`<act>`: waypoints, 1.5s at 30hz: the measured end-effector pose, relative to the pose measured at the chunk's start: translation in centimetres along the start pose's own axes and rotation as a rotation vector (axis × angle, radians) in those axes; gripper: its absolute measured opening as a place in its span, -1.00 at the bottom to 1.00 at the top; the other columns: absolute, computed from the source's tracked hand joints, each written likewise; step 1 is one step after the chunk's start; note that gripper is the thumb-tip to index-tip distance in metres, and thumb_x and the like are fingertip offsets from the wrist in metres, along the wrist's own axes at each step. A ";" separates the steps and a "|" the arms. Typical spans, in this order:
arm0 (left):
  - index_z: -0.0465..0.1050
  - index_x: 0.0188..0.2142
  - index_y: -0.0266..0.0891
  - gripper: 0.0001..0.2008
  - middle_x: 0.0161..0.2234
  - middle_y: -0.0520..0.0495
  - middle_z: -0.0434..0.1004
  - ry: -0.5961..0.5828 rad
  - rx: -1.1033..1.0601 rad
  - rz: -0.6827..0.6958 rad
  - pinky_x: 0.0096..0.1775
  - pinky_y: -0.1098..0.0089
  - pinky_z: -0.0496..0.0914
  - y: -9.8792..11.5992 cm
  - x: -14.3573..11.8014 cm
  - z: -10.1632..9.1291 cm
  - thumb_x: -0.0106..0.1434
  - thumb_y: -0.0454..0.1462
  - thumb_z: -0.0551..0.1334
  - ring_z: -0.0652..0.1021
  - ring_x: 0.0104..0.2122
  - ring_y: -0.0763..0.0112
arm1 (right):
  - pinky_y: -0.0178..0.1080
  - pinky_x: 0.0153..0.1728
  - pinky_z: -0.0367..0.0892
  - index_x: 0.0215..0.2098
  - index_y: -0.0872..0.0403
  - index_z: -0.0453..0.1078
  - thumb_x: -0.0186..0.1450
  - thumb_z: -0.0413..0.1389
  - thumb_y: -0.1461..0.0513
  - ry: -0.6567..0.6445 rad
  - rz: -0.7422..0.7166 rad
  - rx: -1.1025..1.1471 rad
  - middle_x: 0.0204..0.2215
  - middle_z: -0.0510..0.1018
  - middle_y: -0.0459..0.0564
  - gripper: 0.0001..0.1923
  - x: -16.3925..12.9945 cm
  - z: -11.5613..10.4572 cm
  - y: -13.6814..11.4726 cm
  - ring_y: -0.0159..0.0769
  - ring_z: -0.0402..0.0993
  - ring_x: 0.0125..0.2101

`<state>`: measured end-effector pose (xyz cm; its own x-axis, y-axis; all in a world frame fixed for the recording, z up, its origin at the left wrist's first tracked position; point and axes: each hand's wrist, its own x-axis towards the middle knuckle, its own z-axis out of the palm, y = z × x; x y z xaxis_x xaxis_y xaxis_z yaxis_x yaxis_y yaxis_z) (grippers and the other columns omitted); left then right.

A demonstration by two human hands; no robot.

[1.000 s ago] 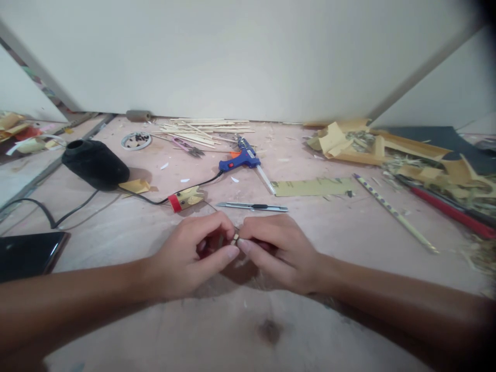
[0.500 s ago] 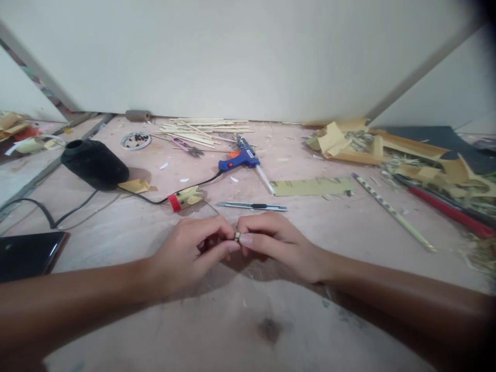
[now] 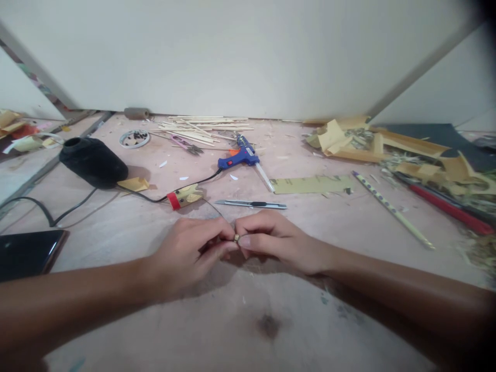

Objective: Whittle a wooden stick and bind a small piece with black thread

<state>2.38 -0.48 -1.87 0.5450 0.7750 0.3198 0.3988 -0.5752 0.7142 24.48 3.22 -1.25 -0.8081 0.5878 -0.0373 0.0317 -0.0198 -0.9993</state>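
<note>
Small pale piece (image 3: 236, 237) sits at the meeting point of your two hands, pinched among the fingertips and mostly hidden by them. Your left hand (image 3: 196, 250) grips it from one side, thumb and forefinger drawn close together. Your right hand (image 3: 277, 240) presses in from the other side, its thumb against the piece and its fingers curled narrow behind. Your fingertips touch or nearly touch; you cannot tell exactly which.

Just beyond your fingers lies a craft knife (image 3: 251, 204), flat and crosswise. A thin dark strand (image 3: 212, 206) runs toward your fingers from near a red-banded cutout (image 3: 186, 196), which lies beyond them to the left. Farther beyond your fingertips rests a blue glue gun (image 3: 240, 156), its clear glue stick (image 3: 265, 177) touching or almost touching a tan strip (image 3: 312, 185). To the right of your fingers, well apart, a spotted pencil (image 3: 393, 211) lies at a slant. Far off to their left, a black spool (image 3: 93, 164) lies on its side.
</note>
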 end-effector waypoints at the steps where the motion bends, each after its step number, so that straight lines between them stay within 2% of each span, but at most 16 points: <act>1: 0.44 -0.27 -0.23 -0.90 -0.44 0.15 0.55 -0.001 0.003 0.008 -0.40 0.62 0.26 0.0 0.0 0.0 0.42 -0.37 0.21 0.46 -0.49 0.63 | -0.42 -0.58 0.04 -0.51 0.12 0.27 0.38 0.09 0.28 0.003 0.007 0.007 -0.62 0.26 -0.21 -0.72 0.0 0.0 0.0 -0.52 0.14 -0.59; 7: 0.45 -0.20 -0.20 -0.90 -0.38 0.16 0.61 -0.013 0.013 0.063 -0.34 0.61 0.32 -0.2 -0.1 0.1 0.43 -0.40 0.19 0.54 -0.43 0.62 | -0.39 -0.58 0.04 -0.50 0.12 0.33 0.41 0.03 0.25 -0.013 0.010 0.002 -0.61 0.26 -0.20 -0.70 -0.1 -0.1 -0.1 -0.50 0.13 -0.60; 19: 0.47 -0.18 -0.17 -0.88 -0.32 0.16 0.64 -0.008 0.034 0.048 -0.29 0.61 0.33 -0.2 -0.2 0.1 0.43 -0.40 0.20 0.57 -0.37 0.61 | -0.42 -0.60 0.05 -0.53 0.11 0.30 0.34 0.05 0.32 0.013 0.017 -0.044 -0.66 0.27 -0.21 -0.74 0.1 0.0 -0.2 -0.51 0.15 -0.61; 32: 0.48 -0.22 -0.19 -0.90 -0.38 0.15 0.60 -0.011 -0.019 0.032 -0.34 0.59 0.30 0.0 -0.1 0.1 0.43 -0.37 0.20 0.51 -0.44 0.62 | -0.41 -0.57 0.06 -0.55 0.11 0.27 0.32 0.06 0.33 0.019 -0.016 -0.075 -0.66 0.28 -0.21 -0.73 0.1 0.0 0.0 -0.51 0.16 -0.60; 36: 0.48 -0.30 -0.21 -0.87 -0.49 0.14 0.53 -0.017 -0.061 -0.077 -0.43 0.55 0.26 0.3 0.1 0.0 0.42 -0.29 0.24 0.43 -0.53 0.59 | -0.39 -0.53 0.06 -0.52 0.11 0.28 0.39 0.04 0.29 0.055 -0.043 -0.108 -0.61 0.29 -0.20 -0.71 0.1 0.1 0.1 -0.50 0.16 -0.57; 40: 0.42 -0.39 -0.24 -0.80 -0.53 0.10 0.54 -0.005 -0.249 -0.249 -0.46 0.54 0.30 0.3 0.3 0.0 0.40 -0.28 0.25 0.47 -0.54 0.56 | -0.36 -0.47 0.08 -0.49 0.10 0.24 0.45 0.05 0.21 0.160 -0.118 -0.205 -0.56 0.27 -0.19 -0.67 -0.2 0.2 0.0 -0.47 0.18 -0.50; 45: 0.42 -0.43 -0.27 -0.78 -0.55 0.08 0.53 0.018 -0.410 -0.304 -0.48 0.55 0.31 0.4 0.5 0.0 0.38 -0.32 0.27 0.47 -0.56 0.56 | -0.34 -0.48 0.05 -0.52 0.09 0.20 0.47 0.06 0.12 0.224 -0.184 -0.252 -0.58 0.21 -0.20 -0.58 -0.4 0.3 0.1 -0.47 0.13 -0.53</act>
<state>2.80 -0.36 -1.40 0.4352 0.8978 0.0675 0.2131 -0.1756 0.9611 24.60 2.74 -1.36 -0.6661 0.7258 0.1719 0.0639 0.2852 -0.9563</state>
